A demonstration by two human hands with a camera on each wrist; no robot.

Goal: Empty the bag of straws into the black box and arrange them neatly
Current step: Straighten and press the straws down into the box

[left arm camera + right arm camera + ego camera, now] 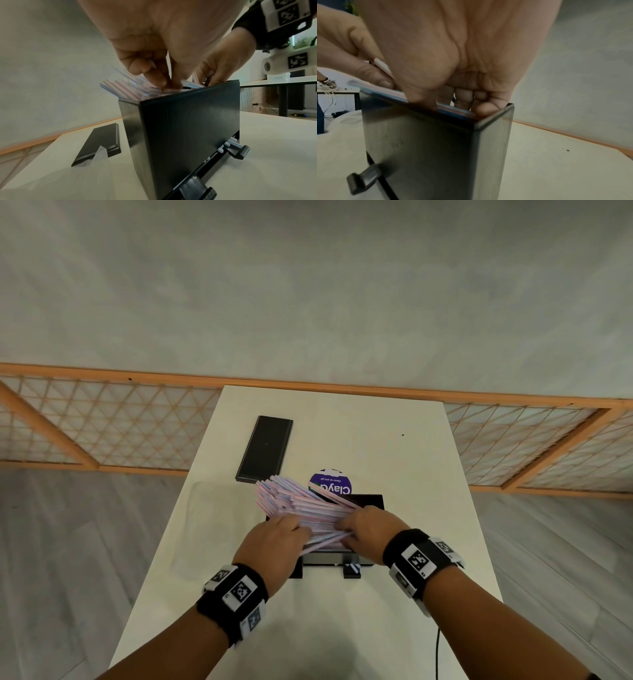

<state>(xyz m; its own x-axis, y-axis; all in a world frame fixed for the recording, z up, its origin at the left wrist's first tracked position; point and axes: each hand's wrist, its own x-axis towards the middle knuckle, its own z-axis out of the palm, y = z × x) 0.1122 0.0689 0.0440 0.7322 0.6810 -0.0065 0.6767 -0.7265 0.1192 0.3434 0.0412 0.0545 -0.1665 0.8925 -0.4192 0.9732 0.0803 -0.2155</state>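
Observation:
A thick bundle of pink, blue and white straws [294,501] lies slanted in the open top of the black box [329,558], its far ends fanning out up and to the left. My left hand [274,537] grips the bundle near its middle, fingers [150,75] curled onto the straws [126,90] above the box [180,128]. My right hand [363,527] grips the near-right ends, its fingers [471,100] curled over straws [385,92] just inside the box rim [494,119]. The empty clear bag [205,525] lies left of the box.
The box's black lid [263,448] lies flat at the far left of the white table [411,457]. A round purple-topped container [330,482] stands just behind the box. A dispenser bar with lever tabs [238,150] runs along the box's front base. A cable [437,652] hangs at the near edge.

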